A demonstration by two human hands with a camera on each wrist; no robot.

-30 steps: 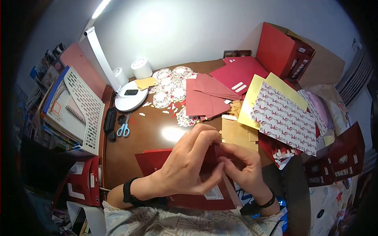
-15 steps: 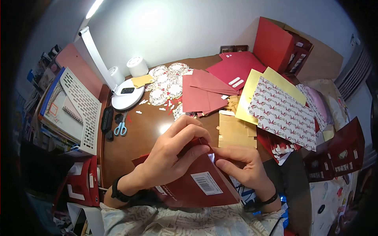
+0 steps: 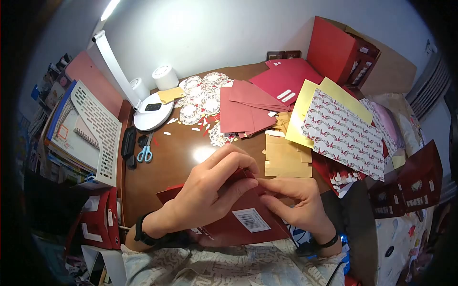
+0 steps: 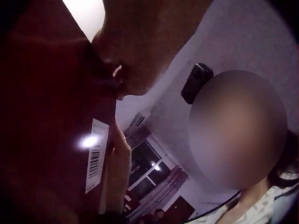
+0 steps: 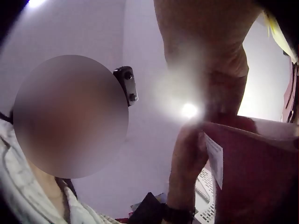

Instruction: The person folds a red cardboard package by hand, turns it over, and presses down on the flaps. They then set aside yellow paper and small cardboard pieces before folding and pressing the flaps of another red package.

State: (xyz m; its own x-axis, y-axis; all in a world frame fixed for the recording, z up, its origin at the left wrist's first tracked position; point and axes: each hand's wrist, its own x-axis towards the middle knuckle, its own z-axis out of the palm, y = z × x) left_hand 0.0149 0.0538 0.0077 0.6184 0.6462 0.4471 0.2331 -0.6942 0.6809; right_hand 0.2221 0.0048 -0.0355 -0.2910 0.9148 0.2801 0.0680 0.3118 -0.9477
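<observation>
A dark red card package (image 3: pixel 229 233) is held tilted over the near side of the desk, low in the head view. Its near face bears a white barcode label (image 3: pixel 252 220), which also shows in the left wrist view. My left hand (image 3: pixel 212 183) grips the upper edge, thumb on the near face and fingers over the far side. Close beside it, my right hand (image 3: pixel 298 202) pinches the package's right-hand edge between thumb and bent forefinger. The right wrist view shows the package (image 5: pixel 257 177) from its edge side. The pinching fingertips are partly hidden.
Red envelopes (image 3: pixel 241 112), white doilies (image 3: pixel 193 95) and paper scraps lie beyond the hands. Tan card (image 3: pixel 286 159) and patterned sheets (image 3: pixel 343 136) are stacked to the right. Blue-handled scissors (image 3: pixel 145 153), a lamp base (image 3: pixel 152 116) and a white perforated file holder (image 3: pixel 98 119) stand left.
The package has turned so its barcode face shows more fully. My left hand has moved from fingertips close against the right hand's to a grip on the upper edge. The right hand keeps its pinch.
</observation>
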